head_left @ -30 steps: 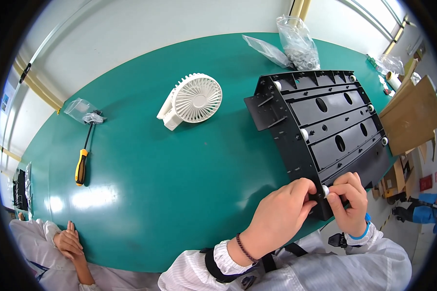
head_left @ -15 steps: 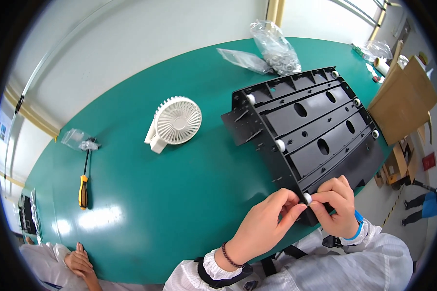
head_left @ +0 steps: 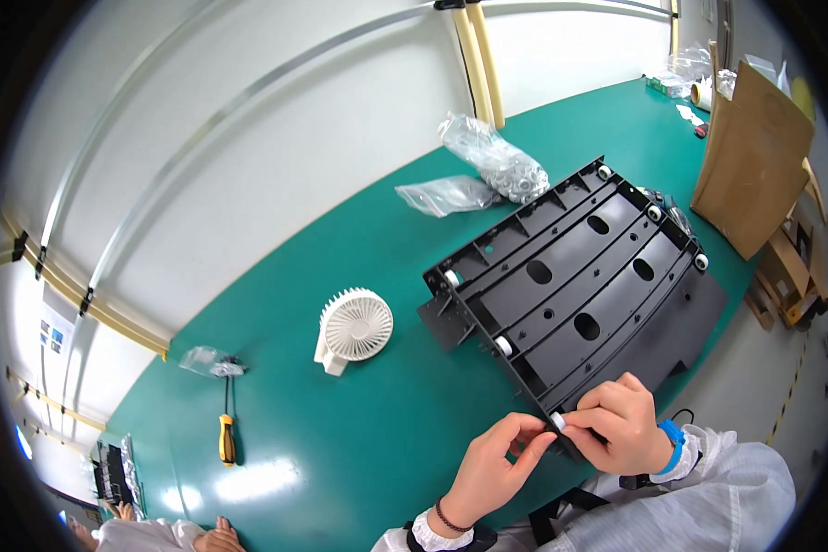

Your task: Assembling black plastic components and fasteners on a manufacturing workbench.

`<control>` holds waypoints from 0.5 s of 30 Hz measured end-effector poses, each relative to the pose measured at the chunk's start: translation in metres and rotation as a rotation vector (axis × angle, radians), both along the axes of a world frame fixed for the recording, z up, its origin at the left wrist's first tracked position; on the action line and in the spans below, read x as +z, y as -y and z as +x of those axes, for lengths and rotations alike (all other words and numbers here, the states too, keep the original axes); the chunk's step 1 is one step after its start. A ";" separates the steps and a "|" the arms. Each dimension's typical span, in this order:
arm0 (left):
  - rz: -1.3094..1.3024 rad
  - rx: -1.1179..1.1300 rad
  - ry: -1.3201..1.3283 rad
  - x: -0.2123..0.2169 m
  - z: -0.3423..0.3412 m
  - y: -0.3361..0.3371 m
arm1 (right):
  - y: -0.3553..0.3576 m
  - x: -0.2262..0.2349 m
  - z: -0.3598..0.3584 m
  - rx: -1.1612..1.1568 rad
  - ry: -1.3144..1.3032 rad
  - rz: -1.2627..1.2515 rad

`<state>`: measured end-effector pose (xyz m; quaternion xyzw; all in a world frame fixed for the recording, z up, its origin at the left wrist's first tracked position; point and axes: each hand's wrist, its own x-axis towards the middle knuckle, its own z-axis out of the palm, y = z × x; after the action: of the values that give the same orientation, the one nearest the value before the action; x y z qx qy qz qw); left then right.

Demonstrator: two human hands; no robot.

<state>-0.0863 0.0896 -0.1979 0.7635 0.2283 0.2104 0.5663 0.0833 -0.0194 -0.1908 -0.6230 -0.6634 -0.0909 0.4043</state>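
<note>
A black tray-like frame [head_left: 570,285] with ribs and oval holes lies tilted on the green table. Small white rollers, such as this roller [head_left: 503,346], sit along its two side walls. At the near corner, my right hand [head_left: 616,428] pinches another white roller [head_left: 557,420] against the inner side of the wall. My left hand [head_left: 497,463] is closed at the outer side of that same wall, thumb and forefinger drawn together beside the roller. Whatever lies between the left fingertips is hidden.
A white handheld fan [head_left: 356,327] and a yellow-black screwdriver [head_left: 226,440] lie to the left. Behind the frame rests a clear bag of small rings [head_left: 515,175]. A cardboard sheet [head_left: 754,156] stands at the right. Another person's hand [head_left: 219,536] rests at the lower left edge.
The view has turned, so the table and everything on it appear shifted. Both hands stay at the same corner roller, with the right fingers slightly re-placed around it.
</note>
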 end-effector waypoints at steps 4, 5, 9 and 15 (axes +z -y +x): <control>-0.093 -0.068 -0.030 -0.013 -0.002 -0.004 | 0.003 -0.001 -0.001 -0.017 -0.004 0.014; -0.078 -0.069 -0.032 -0.015 -0.003 -0.005 | 0.004 0.003 0.002 -0.018 -0.006 0.030; -0.178 -0.102 -0.017 -0.022 -0.003 -0.006 | 0.021 0.017 0.018 0.116 -0.289 -0.107; -0.182 -0.164 -0.114 -0.017 -0.005 -0.008 | 0.035 0.020 0.093 -0.278 -0.229 0.150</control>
<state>-0.0909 0.0973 -0.2151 0.7357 0.2153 0.0981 0.6346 0.1767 -0.0544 -0.1712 -0.6831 -0.5120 -0.1235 0.5058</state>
